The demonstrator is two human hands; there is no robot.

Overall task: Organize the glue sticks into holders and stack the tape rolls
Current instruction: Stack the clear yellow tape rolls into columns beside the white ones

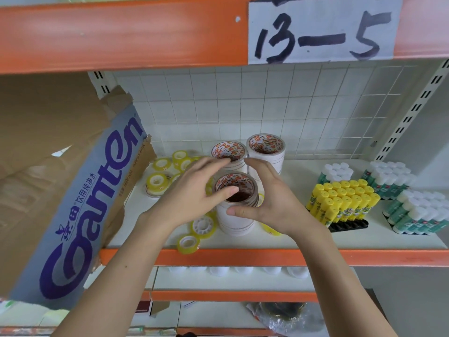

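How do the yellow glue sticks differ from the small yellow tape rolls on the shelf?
The yellow glue sticks stand packed in rows in a black holder; the small yellow tape rolls lie scattered, unstacked. The sticks are opaque tubes; the rolls are translucent rings. Both rest on the white shelf.

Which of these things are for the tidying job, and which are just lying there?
For the job:
near tape stack, gripped by left hand and right hand
two back stacks
small yellow tape rolls
yellow glue sticks
green glue sticks

Just there:
cardboard box
13-5 sign
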